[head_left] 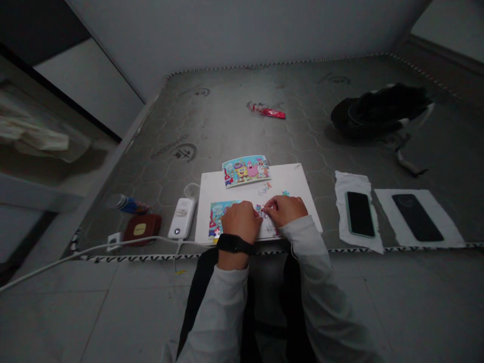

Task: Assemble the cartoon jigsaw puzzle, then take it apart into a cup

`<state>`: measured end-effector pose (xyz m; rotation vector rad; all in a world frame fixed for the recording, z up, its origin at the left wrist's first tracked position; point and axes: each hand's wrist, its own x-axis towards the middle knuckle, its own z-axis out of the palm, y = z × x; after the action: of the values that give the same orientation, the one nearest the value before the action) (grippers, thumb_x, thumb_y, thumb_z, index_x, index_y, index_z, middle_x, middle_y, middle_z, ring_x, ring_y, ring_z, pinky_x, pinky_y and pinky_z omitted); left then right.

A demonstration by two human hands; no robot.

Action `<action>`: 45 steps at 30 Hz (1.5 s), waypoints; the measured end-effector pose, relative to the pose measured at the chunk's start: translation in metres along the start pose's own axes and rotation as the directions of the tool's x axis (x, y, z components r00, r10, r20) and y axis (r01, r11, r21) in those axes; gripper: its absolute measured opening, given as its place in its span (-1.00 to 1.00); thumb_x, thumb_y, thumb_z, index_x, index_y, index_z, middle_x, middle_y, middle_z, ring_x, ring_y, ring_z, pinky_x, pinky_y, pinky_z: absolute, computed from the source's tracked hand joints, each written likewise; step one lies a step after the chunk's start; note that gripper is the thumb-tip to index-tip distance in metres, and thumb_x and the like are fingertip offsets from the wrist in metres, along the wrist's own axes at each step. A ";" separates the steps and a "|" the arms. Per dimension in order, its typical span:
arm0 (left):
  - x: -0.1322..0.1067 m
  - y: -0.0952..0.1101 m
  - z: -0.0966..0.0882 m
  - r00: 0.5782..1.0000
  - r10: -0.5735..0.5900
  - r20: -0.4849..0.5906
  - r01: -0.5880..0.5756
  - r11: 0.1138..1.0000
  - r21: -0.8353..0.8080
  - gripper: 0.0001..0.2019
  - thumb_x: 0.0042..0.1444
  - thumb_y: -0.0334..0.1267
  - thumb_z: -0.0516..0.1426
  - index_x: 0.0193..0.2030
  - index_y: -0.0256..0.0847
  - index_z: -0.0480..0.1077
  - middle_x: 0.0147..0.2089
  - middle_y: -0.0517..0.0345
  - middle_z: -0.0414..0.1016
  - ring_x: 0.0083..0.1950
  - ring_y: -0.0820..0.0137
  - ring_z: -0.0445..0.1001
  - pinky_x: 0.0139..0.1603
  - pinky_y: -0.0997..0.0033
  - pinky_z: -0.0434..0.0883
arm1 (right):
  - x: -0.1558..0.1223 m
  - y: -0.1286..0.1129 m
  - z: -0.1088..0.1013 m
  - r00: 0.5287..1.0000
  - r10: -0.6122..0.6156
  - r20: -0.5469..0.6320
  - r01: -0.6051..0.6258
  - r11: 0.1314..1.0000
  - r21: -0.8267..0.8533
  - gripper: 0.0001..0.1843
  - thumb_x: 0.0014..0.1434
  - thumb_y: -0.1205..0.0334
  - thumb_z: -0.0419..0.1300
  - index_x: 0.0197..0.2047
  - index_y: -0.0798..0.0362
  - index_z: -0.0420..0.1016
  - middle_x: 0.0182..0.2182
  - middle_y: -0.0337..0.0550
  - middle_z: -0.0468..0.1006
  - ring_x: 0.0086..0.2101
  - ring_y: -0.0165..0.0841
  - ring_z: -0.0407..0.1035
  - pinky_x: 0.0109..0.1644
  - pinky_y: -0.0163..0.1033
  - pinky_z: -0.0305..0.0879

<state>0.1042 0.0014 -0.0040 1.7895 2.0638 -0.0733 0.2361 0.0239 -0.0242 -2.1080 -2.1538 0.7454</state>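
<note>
A partly assembled jigsaw puzzle (pixel 217 214) with a cartoon print lies on a white board (pixel 289 176). My left hand (pixel 241 222), with a black band on its wrist, rests over the puzzle's middle; its fingers are curled and mostly hidden. My right hand (pixel 286 210) is closed in a pinch at the puzzle's right part, on what looks like a small puzzle piece. The fingertips of both hands are close together. Behind them a cartoon picture card (pixel 246 171) lies on the board. A loose blue-green piece (pixel 285 193) lies beyond my right hand.
On the left are a white power bank (pixel 182 218) with a cable, a brown case (pixel 142 229) and a blue bottle (pixel 130 204). Two phones (pixel 360 214) (pixel 418 218) lie on white paper at right. Farther back are a red packet (pixel 270 112) and a dark cap (pixel 378 113).
</note>
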 end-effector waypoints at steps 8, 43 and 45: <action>0.001 -0.002 -0.002 0.999 0.015 0.030 -0.014 1.000 -0.026 -0.86 0.12 -0.17 0.24 -0.26 -0.10 0.62 -0.19 -0.03 0.65 -0.07 0.13 0.59 -0.10 0.25 0.45 | 0.000 0.001 -0.002 1.000 -0.030 0.004 0.030 0.999 -0.014 -0.78 0.25 0.03 0.26 -0.21 -0.04 0.66 -0.23 -0.16 0.68 -0.15 -0.25 0.51 -0.05 -0.18 0.15; -0.004 -0.016 -0.007 0.974 0.166 0.156 -0.168 0.986 -0.004 -0.82 0.23 -0.17 0.16 -0.25 -0.16 0.58 -0.14 -0.03 0.64 -0.07 0.18 0.57 -0.11 0.29 0.38 | 0.003 0.013 0.000 0.986 -0.026 -0.163 0.080 0.937 0.339 -0.78 0.21 0.06 0.29 -0.30 0.00 0.69 -0.37 -0.17 0.67 -0.33 -0.35 0.49 -0.25 -0.30 0.29; -0.002 -0.015 -0.007 0.987 0.132 0.096 -0.126 0.990 -0.065 -0.84 0.20 -0.16 0.20 -0.21 -0.13 0.59 -0.16 0.03 0.65 -0.09 0.20 0.57 -0.10 0.30 0.38 | 0.003 0.014 0.000 0.987 -0.044 -0.155 0.095 0.936 0.340 -0.78 0.21 0.07 0.28 -0.29 0.00 0.69 -0.35 -0.17 0.67 -0.32 -0.35 0.49 -0.23 -0.30 0.29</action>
<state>0.0884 -0.0005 -0.0003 1.8398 1.8575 -0.0633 0.2493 0.0263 -0.0302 -1.8358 -1.8514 0.8610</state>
